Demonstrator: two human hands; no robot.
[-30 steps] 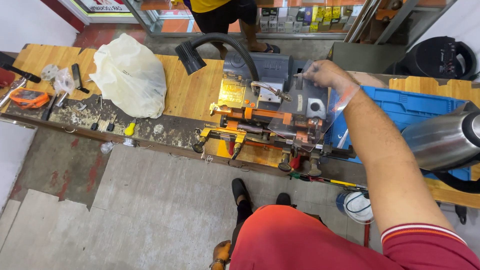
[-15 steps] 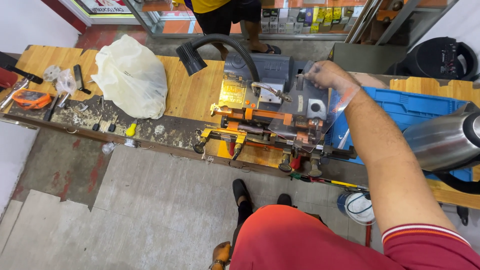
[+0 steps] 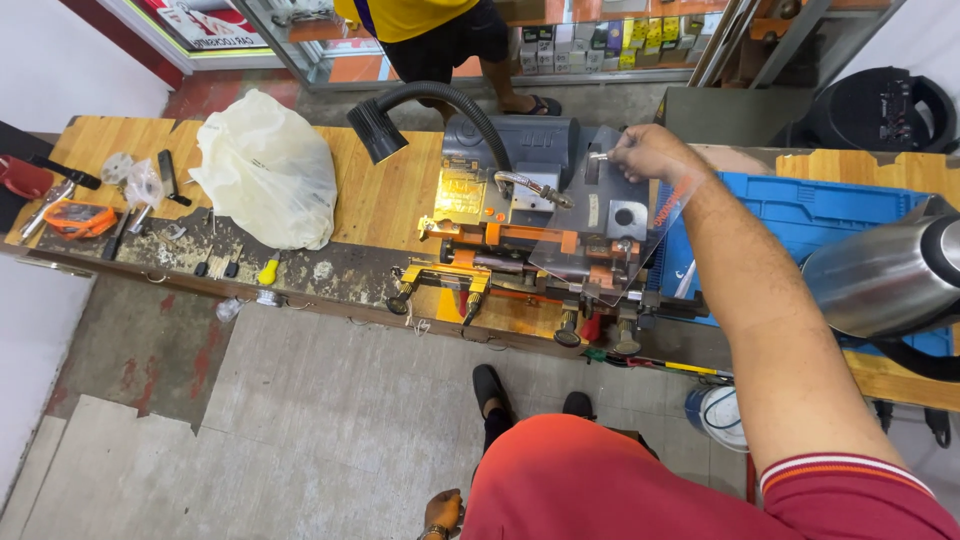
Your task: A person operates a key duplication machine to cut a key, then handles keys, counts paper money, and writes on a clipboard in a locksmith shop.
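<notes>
Right hand (image 3: 648, 152) pinches a small key (image 3: 598, 156) over the top of the key machine (image 3: 520, 215) on the bench (image 3: 380, 200); left hand (image 3: 440, 513) hangs low by the leg, grip unclear

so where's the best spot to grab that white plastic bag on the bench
Probably at the bunched peak of the white plastic bag, coming from above. It sits slumped and full on the wooden bench, and its sides look loose and slippery, while the gathered top gives a firm handful.
</notes>
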